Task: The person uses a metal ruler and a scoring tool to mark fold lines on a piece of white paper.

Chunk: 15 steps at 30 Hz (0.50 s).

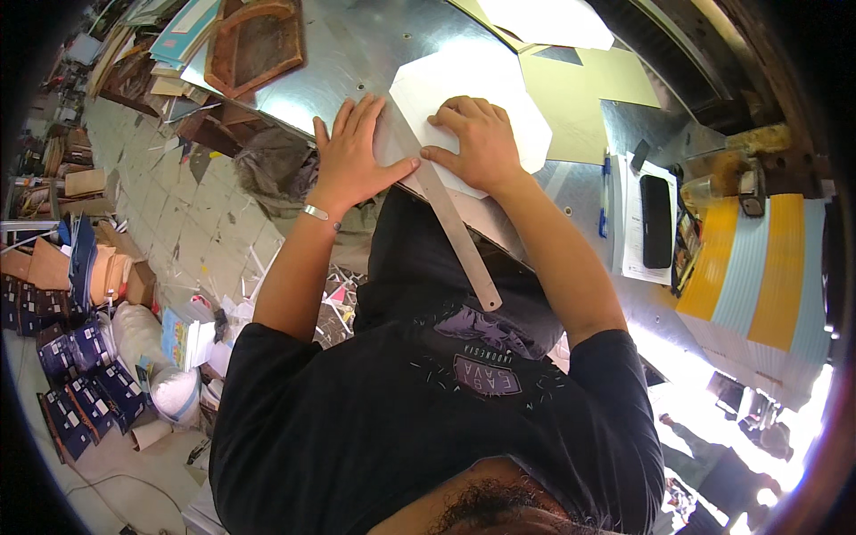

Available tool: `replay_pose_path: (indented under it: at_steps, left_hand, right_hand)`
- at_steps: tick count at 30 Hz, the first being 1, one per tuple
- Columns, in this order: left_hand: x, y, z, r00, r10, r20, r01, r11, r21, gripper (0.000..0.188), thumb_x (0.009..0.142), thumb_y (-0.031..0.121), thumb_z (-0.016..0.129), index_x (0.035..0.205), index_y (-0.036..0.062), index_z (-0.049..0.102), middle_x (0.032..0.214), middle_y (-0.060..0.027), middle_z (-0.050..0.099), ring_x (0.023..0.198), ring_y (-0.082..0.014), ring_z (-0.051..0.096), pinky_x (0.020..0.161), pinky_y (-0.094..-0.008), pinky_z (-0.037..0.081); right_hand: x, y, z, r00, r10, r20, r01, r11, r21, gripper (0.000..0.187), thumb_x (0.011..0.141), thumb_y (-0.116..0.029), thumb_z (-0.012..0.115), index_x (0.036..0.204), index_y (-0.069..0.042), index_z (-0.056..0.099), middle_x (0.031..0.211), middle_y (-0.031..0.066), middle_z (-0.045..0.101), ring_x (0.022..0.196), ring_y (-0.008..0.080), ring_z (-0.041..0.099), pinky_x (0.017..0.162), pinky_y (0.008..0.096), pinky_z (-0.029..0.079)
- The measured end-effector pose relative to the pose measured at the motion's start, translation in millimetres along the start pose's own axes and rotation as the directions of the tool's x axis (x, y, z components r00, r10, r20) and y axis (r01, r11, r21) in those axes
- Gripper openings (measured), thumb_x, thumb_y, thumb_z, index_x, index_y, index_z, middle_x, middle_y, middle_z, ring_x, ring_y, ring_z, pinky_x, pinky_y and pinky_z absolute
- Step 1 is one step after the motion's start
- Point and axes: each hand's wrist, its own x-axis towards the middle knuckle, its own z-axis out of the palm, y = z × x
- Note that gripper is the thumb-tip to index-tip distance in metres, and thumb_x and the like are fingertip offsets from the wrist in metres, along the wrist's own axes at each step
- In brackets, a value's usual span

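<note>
A long steel ruler [455, 227] lies aslant across the near edge of a metal-topped table [348, 53]. Its lower end sticks out past the edge over my lap. My left hand [349, 156] is spread flat to the left of the ruler, fingers stretched and thumb tip at its edge. White paper [517, 102] with cut-off corners lies on the table to the right of the ruler. On this paper rests my right hand [474, 143], its fingers loosely bent and its thumb out toward the ruler. I see nothing in its grasp.
Pale green sheets [580, 111] lie beyond the paper. At right are a blue pen [605, 196], papers with a black phone [657, 221] on top, and a stack of yellow and light-blue sheets [749, 267]. A wooden tray [257, 45] stands far left. Scraps litter the tiled floor [178, 205].
</note>
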Motion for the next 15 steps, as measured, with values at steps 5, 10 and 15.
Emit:
replay_pose_path:
  at_steps: [5,10,15]
  left_hand:
    - [-0.3,0.0,-1.2,1.0,-0.001,0.001,0.001,1.0,-0.006,0.11,0.076,0.067,0.085,0.164,0.0123,0.045,0.173,-0.013,0.04,0.163,-0.0378,0.03,0.126,-0.0771,0.009]
    - [-0.2,-2.9,1.0,1.0,0.003,-0.005,-0.003,1.0,-0.009,0.112,0.075,0.072,0.084,0.161,0.0091,0.048,0.173,-0.013,0.041,0.163,-0.0378,0.029,0.126,-0.0759,0.006]
    - [0.7,-2.9,1.6,1.0,0.005,-0.001,-0.005,1.0,-0.009,0.112,0.076,0.072,0.084,0.161,0.0084,0.048,0.173,-0.0133,0.041,0.163,-0.0386,0.03,0.126,-0.0767,0.007]
  right_hand:
    - [-0.9,1.5,3.6,0.999,-0.01,-0.04,0.011,1.0,0.016,0.044,0.081,-0.045,0.087,0.115,-0.017,0.078,0.124,0.0031,0.07,0.123,0.0265,0.064,0.108,0.0483,0.045]
    - [-2.0,1.9,5.1,0.998,-0.019,-0.063,0.02,1.0,0.021,0.044,0.081,-0.045,0.087,0.114,-0.017,0.078,0.123,0.0032,0.07,0.122,0.0267,0.064,0.108,0.0482,0.045]
    - [-2.3,2.1,4.1,0.998,-0.018,-0.066,0.018,1.0,0.002,0.045,0.081,-0.045,0.087,0.115,-0.017,0.078,0.125,0.0034,0.071,0.122,0.0268,0.064,0.108,0.0481,0.046]
